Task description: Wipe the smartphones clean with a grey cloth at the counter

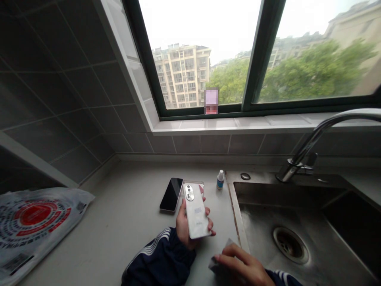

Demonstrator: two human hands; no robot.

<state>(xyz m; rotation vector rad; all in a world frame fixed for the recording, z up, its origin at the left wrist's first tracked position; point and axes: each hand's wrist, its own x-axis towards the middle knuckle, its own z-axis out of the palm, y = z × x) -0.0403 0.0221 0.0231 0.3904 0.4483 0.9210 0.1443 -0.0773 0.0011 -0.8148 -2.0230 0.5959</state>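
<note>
My left hand holds a white phone with its back and round camera block facing up, fingers wrapped round the right edge. Just behind it, partly hidden, a clear case with a pink patch lies on the counter. A second phone, black screen up, rests to the left. Near the sink's left rim stands a small white-capped bottle with a blue label. At the lower right, my right hand pinches a grey cloth, apart from the white phone.
A steel sink with a drain and a curved faucet is at the right. A plastic bag with red print lies on the counter at the left. Behind are a tiled sill and a window.
</note>
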